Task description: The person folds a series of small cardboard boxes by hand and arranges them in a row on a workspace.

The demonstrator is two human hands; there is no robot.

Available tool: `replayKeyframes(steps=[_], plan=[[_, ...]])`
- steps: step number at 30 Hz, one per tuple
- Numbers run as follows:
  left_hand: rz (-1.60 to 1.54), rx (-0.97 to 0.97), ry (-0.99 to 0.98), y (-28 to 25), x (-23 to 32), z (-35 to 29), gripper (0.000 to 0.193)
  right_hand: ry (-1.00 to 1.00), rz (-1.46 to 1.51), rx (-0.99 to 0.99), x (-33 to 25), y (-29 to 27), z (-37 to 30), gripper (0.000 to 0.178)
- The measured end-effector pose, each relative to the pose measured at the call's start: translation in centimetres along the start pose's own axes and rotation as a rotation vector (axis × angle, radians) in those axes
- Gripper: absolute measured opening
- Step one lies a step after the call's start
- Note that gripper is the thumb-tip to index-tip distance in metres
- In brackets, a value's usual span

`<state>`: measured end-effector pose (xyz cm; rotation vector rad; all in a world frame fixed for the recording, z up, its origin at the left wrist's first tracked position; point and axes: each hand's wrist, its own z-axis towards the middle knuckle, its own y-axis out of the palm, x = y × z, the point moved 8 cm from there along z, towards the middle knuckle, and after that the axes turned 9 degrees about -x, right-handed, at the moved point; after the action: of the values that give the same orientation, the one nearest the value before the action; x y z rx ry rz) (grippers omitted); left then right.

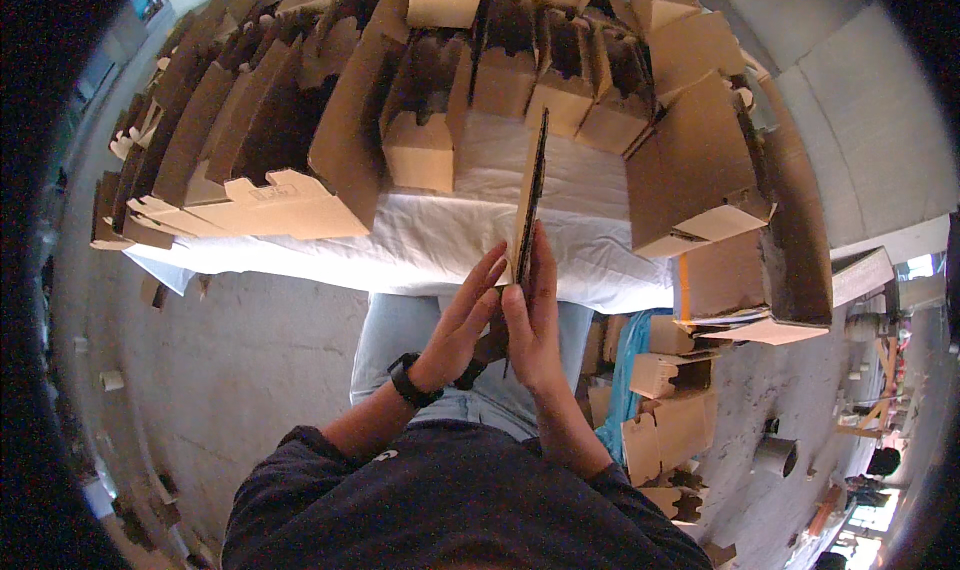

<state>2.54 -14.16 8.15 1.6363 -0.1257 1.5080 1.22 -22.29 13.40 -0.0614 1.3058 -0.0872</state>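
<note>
A wide head-worn fisheye view, upright, pitched steeply down over the wearer's dark top.
From head height it faces down and forward: that clothing lies closest, along the lower edge, the fingers at close range near the centre, the white-draped counter just past them, and cardboard bins farther out toward the top; grey floor opens below on the left.
</note>
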Motion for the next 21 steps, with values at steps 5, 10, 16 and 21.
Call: replayKeyframes(steps=[5,10,16,21], plan=[[0.054,-0.006,-0.012,0.1,0.2,-0.5,0.055,0.034,0.056,-0.018,-0.2,-0.1,-0.3,0.065],[0.227,0.023,0.088,0.2,2.7,-0.4,0.06,0.043,-0.034,-0.124,0.0,0.7,-0.5,0.062],[0.303,0.098,0.147,-0.4,4.9,1.3,0.066,0.049,-0.093,-0.13,0.1,1.0,-0.7,0.059],[0.372,0.201,0.126,-2.6,4.6,1.1,0.069,0.058,-0.002,-0.024,0.2,-1.4,-0.7,0.057]])
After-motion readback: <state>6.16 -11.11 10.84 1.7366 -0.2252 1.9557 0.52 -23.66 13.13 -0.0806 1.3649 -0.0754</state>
